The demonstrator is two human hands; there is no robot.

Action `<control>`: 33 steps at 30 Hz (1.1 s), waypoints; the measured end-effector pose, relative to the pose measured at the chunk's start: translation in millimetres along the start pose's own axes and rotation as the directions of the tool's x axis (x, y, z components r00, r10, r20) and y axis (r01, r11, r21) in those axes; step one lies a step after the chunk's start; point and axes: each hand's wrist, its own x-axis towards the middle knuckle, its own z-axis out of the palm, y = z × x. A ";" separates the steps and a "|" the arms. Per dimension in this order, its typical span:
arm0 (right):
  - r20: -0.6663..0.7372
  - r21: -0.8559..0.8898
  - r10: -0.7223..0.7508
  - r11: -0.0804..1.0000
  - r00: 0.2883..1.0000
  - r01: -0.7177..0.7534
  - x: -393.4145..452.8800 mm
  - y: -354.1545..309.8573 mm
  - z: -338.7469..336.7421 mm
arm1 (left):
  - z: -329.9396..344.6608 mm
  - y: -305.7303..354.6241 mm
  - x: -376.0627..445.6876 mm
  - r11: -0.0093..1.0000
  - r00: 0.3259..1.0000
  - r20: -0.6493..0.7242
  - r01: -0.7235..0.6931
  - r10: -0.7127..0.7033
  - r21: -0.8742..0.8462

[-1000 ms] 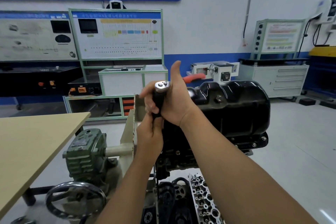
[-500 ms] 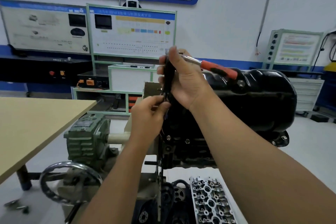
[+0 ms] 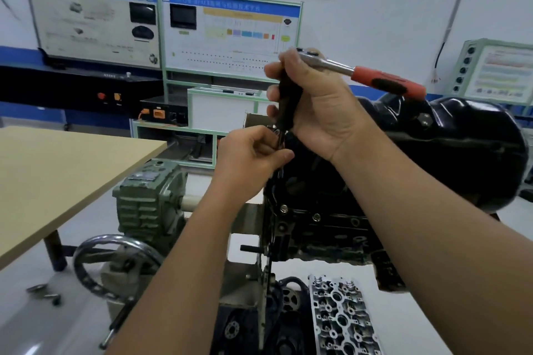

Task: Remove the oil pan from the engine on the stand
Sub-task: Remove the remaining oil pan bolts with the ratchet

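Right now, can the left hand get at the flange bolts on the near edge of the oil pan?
Probably yes: the flange bolts sit exposed just below the left hand, nothing between, though it's busy pinching the ratchet's extension.

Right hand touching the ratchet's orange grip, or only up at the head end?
Apart. Head view: the right hand wraps the black extension under the ratchet head; bare chrome shaft shows between the hand and the orange grip.

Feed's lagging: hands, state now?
Left hand: pinching the ratchet extension's lower end.
Right hand: gripping the extension below the ratchet.
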 end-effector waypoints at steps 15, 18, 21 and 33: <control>0.030 0.019 -0.024 1.000 0.999 0.023 -9.5 -4.1 -0.5 | 2.6 -14.1 -9.0 1.000 0.998 -0.054 -0.012 0.012 -0.007; -0.003 0.003 0.018 1.000 1.000 -0.018 -9.0 -6.3 2.8 | 7.2 -14.2 -13.4 0.998 0.997 0.039 -0.067 0.067 -0.006; -0.009 -0.017 -0.030 0.999 1.000 0.030 -12.0 -5.9 4.3 | 8.0 -17.9 -14.9 0.996 0.997 0.021 -0.080 0.081 -0.027; -0.041 -0.019 -0.070 0.997 0.997 0.069 -11.5 -4.2 5.9 | 9.3 -22.5 -16.5 0.997 0.998 -0.027 -0.052 0.051 -0.050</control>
